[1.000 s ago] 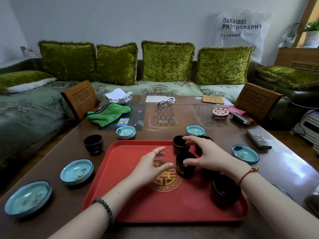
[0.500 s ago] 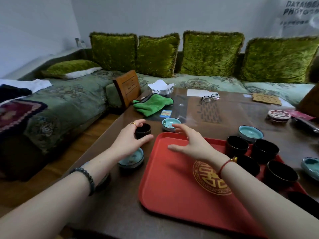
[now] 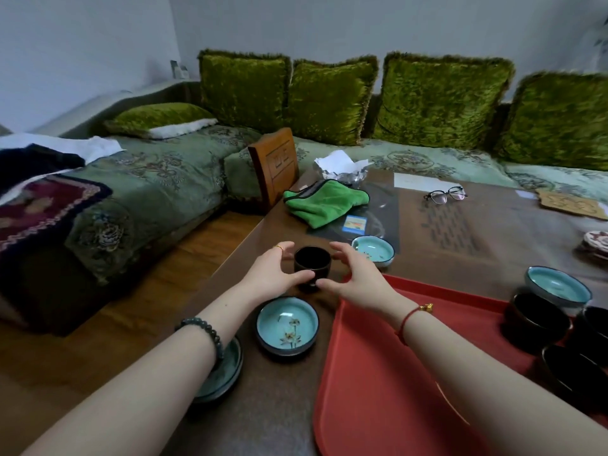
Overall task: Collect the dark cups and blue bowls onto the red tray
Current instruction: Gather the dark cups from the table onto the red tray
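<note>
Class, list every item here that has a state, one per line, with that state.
Dark glazed cup: upright, on the wooden table.
Left hand: curled round that cup.
Right hand: curved beside it, contact unclear.
Red plastic tray: flat, holding dark cups at right.
Blue-glazed bowl: upright, empty, off the tray.
Black-rimmed glasses: unfolded.
Green cloth: folded.

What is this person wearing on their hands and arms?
Both forearms are bare, no sleeves in view. The left hand has a thin gold ring on one finger, with a dark beaded bracelet at that wrist. Above the right hand is a red cord bracelet with a small gold charm.
</note>
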The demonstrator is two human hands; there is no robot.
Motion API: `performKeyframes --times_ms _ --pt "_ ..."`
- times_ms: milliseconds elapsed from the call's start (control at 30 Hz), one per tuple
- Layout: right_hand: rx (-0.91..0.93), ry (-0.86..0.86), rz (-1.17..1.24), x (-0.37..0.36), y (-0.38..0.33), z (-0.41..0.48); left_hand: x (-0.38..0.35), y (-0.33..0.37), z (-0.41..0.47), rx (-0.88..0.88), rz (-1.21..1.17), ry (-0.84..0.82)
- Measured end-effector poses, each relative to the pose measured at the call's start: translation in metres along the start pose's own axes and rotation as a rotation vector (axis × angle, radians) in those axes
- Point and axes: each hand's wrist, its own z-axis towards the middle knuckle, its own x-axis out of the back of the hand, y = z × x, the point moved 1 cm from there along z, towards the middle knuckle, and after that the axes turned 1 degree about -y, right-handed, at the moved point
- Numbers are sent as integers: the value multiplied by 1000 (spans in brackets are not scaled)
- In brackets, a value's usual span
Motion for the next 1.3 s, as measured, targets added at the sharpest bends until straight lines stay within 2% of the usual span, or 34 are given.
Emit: performKeyframes --times_ms 233,600,967,1300 --pt "20 -9 -46 -4 -1 9 0 0 2 -98 -58 8" --pt "75 192 16 58 -11 -37 -2 60 -21 -242 -109 75" --pt "-3 318 -81 127 17 -160 -67 142 -87 -424 -139 -43" --pt "-122 288 -87 142 57 -247 -138 166 -131 -477 -127 -182"
